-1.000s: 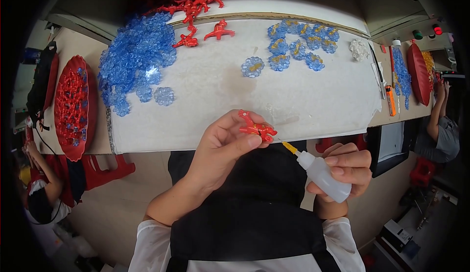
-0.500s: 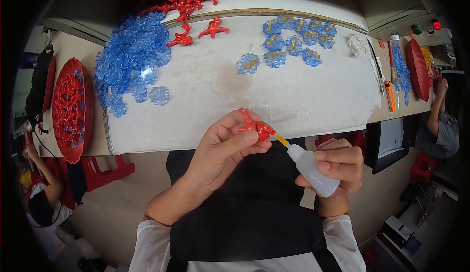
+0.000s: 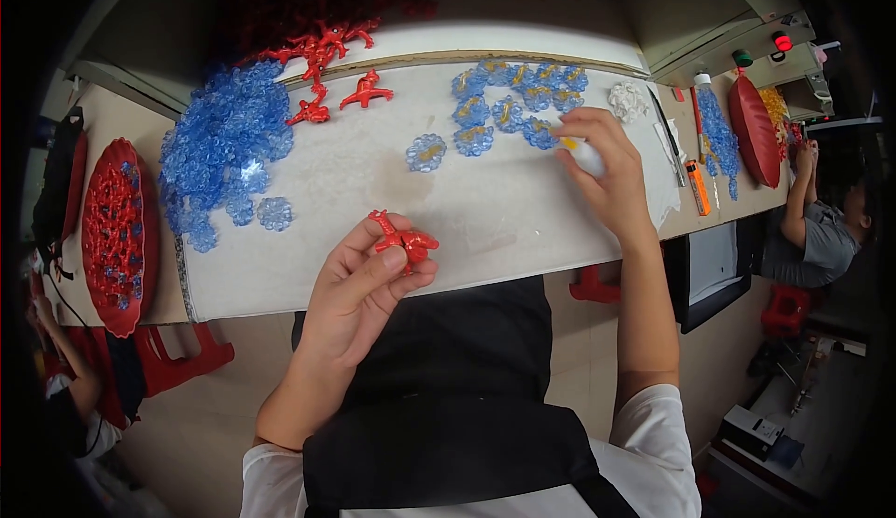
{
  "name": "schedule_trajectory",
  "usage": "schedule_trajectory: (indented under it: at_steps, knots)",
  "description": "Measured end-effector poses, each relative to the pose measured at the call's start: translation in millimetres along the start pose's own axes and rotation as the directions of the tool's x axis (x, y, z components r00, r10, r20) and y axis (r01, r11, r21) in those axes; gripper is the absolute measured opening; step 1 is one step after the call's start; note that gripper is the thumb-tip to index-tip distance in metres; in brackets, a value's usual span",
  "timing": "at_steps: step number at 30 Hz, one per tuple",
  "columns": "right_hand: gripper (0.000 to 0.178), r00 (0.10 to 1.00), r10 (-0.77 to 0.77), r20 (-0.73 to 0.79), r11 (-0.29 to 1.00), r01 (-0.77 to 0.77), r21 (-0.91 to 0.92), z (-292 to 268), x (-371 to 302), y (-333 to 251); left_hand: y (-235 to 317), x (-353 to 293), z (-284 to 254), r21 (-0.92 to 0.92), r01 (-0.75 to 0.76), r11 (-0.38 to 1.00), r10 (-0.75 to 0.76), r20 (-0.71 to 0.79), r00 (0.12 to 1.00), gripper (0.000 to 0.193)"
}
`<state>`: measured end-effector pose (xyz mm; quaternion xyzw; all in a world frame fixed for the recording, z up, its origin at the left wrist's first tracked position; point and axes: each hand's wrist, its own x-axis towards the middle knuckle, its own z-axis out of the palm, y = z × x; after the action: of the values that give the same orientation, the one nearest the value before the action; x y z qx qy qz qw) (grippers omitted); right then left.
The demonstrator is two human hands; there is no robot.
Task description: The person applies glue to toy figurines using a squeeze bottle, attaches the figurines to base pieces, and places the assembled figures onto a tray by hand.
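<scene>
Between the thumb and fingers of my left hand [image 3: 347, 296] is a small glossy red plastic figurine [image 3: 405, 241], held above the table's near edge. My right hand [image 3: 611, 177] reaches over the table at the right, its fingers around a white squeeze bottle [image 3: 584, 157] with a yellow tip; most of the bottle is hidden. Beside that hand lie several clear blue flower-shaped pieces [image 3: 509, 113] with yellowish strips on top. One such blue piece [image 3: 426, 153] sits apart from them, nearer the middle.
A large heap of blue flower pieces [image 3: 229, 126] covers the table's left part. More red figurines [image 3: 366, 91] lie at the back. A crumpled white lump [image 3: 628, 102], an orange-handled cutter [image 3: 697, 189] and a red tray [image 3: 119, 238] of parts flank the work surface [image 3: 345, 191]. Co-workers appear on both sides.
My right hand has carried the squeeze bottle away from the figurine, up and over the table beside the blue pieces. My left hand keeps the figurine. The whole view has shifted.
</scene>
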<state>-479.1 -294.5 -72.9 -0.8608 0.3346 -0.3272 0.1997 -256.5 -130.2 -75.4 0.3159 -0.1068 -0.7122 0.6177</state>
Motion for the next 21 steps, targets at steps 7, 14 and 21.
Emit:
schedule_trajectory:
  at_steps: [7,14,21]
  knots:
    - [0.038,0.953,0.095,0.289,0.994,-0.074,-0.081,-5.6,-21.9,-18.0,0.6,-0.5,-3.0,0.012,0.013,1.0,-0.013,0.005,1.0,0.023]
    - [0.044,0.973,-0.006,0.233,0.99,0.038,-0.135,-2.1,-75.7,-49.4,-0.5,6.7,-0.1,0.036,0.095,0.995,-0.097,0.042,0.994,0.023]
    - [0.036,0.996,-0.073,0.054,0.997,0.071,0.045,2.8,-83.6,-65.9,-5.4,3.8,7.5,0.121,0.223,0.967,-0.236,0.107,0.966,0.024]
